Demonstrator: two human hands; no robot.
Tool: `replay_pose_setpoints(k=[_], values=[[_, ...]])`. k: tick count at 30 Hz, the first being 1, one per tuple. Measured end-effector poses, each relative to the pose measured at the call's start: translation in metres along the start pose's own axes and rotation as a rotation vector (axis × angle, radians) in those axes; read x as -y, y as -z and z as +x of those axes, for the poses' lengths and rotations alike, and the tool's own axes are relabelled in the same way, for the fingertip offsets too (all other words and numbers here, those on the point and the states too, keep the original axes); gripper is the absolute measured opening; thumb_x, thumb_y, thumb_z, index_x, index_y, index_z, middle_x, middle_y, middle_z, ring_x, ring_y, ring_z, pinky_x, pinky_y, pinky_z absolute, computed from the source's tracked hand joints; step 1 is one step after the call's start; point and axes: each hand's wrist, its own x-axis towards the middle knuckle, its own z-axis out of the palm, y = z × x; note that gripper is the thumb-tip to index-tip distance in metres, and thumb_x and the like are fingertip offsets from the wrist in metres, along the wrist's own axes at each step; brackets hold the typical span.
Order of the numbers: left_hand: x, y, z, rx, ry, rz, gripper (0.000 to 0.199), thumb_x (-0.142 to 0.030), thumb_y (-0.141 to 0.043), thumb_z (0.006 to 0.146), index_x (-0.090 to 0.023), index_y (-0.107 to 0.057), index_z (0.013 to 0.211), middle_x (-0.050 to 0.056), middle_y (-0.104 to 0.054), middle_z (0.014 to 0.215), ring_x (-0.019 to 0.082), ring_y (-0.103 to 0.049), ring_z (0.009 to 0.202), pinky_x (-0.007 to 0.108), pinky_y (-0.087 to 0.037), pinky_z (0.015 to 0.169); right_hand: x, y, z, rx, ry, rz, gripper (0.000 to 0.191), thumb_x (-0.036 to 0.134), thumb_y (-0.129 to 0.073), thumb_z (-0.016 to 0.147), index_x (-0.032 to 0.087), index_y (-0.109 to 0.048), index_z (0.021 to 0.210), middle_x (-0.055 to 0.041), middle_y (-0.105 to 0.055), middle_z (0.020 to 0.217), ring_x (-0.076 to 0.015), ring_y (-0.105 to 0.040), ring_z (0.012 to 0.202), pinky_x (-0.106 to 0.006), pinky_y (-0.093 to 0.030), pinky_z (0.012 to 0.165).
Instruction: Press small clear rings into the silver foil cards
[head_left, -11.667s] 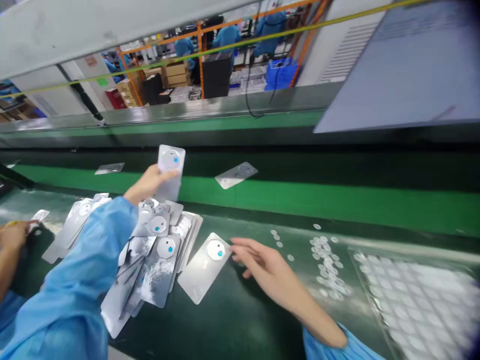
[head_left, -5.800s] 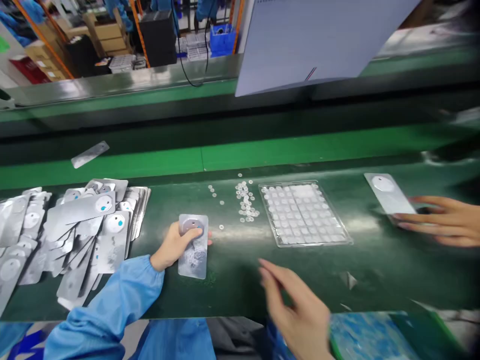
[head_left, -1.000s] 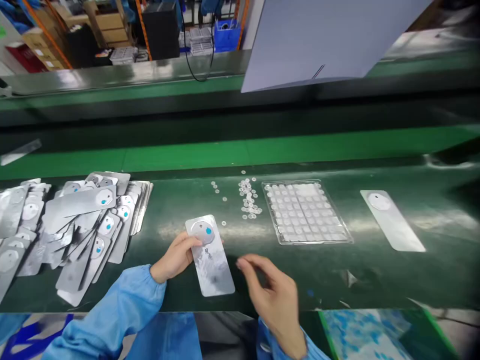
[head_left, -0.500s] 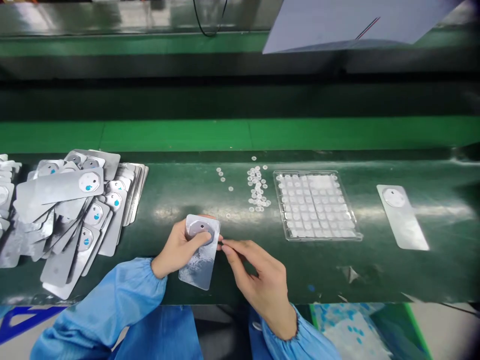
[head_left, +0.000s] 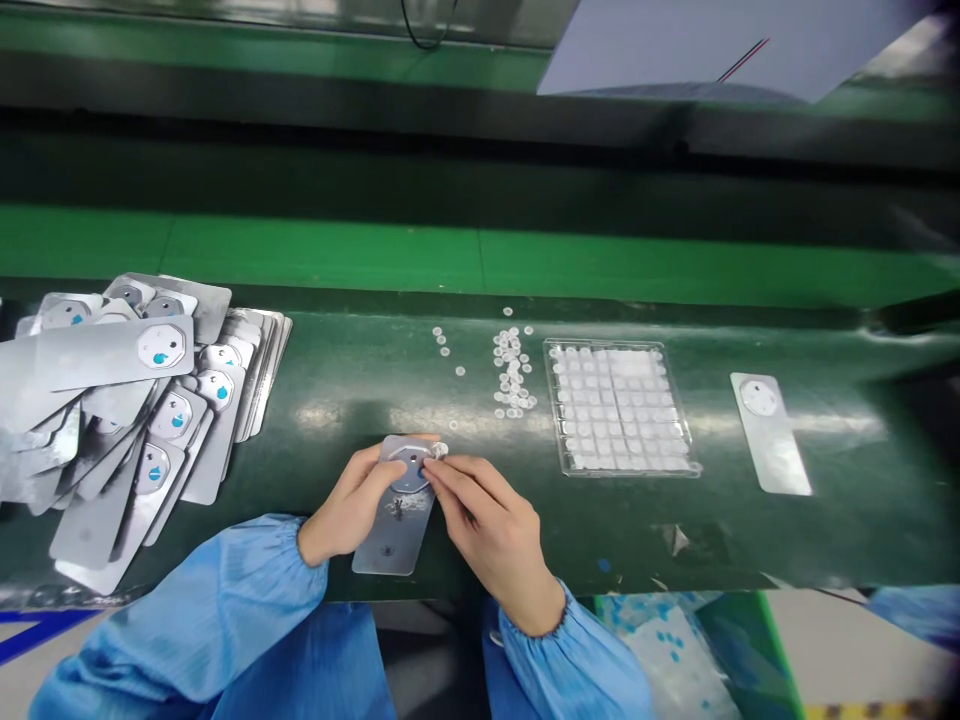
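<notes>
My left hand [head_left: 350, 505] grips a flat silver metal plate [head_left: 390, 545] with rounded corners, its thumb on the left edge of the plate's octagonal recess. A small dark hole shows in that recess. My right hand [head_left: 491, 525] is closed in a pinch at the recess's right side, its fingertips touching the plate. What those fingertips hold, if anything, is too small to make out; a whitish bit shows just above them. Beyond the hands lie many small clear rings [head_left: 512, 375], loose on the green table. To their right sits a clear tray [head_left: 696, 470] of white round pieces.
A messy pile of similar metal plates [head_left: 97, 525], several with blue marks, covers the table's left side. One single plate [head_left: 780, 455] lies at the right. A white sheet [head_left: 660, 50] hangs at the top. Below the table edge is a green-sided bin [head_left: 780, 660] with blue bits.
My right hand has moved up and left from beside the plate onto its recess. The left thumb has slid toward the recess's left edge. The camera view has shifted slightly.
</notes>
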Motion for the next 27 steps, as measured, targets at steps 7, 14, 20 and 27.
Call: replay_pose_setpoints(k=[7,14,20,27], values=[[0.0,-0.001,0.002,-0.018,0.026,0.006,0.041,-0.037,-0.055,0.098,-0.016,-0.076,0.125,0.007,-0.076,0.125,0.028,-0.068,0.12,0.035,-0.048,0.108,-0.001,-0.002,0.002,0.022,0.046,-0.135,0.012,0.012,-0.056,0.104,0.018,-0.066,0.109,-0.0077,-0.073,0.097,-0.0167,-0.072,0.078,-0.027,-0.057,0.065],[-0.002,-0.005,0.007,-0.107,0.152,-0.253,0.054,-0.043,-0.066,0.087,-0.011,-0.072,0.13,0.011,-0.081,0.105,0.034,-0.077,0.097,0.042,-0.059,0.09,0.002,-0.003,-0.013,-0.282,-0.075,0.168,0.019,0.004,-0.062,0.096,0.022,-0.068,0.1,-0.0044,-0.069,0.086,-0.0179,-0.068,0.077,-0.031,-0.057,0.066],[-0.008,-0.005,0.008,-0.125,0.21,-0.296,0.058,-0.045,-0.074,0.078,-0.007,-0.073,0.123,0.017,-0.081,0.105,0.035,-0.078,0.093,0.038,-0.061,0.079,-0.047,0.094,-0.097,-0.747,-0.692,0.015,0.017,0.034,-0.081,0.084,0.02,-0.073,0.086,-0.0058,-0.069,0.083,-0.0214,-0.066,0.069,-0.038,-0.054,0.068],[-0.01,-0.006,0.012,-0.207,0.214,-0.218,0.062,-0.048,-0.076,0.077,-0.006,-0.072,0.123,0.019,-0.08,0.109,0.037,-0.078,0.096,0.039,-0.062,0.079,-0.091,0.169,-0.185,-0.496,-0.876,-0.77,0.037,0.048,-0.063,0.085,0.015,-0.078,0.091,-0.0195,-0.074,0.095,-0.0399,-0.069,0.091,-0.058,-0.054,0.083]])
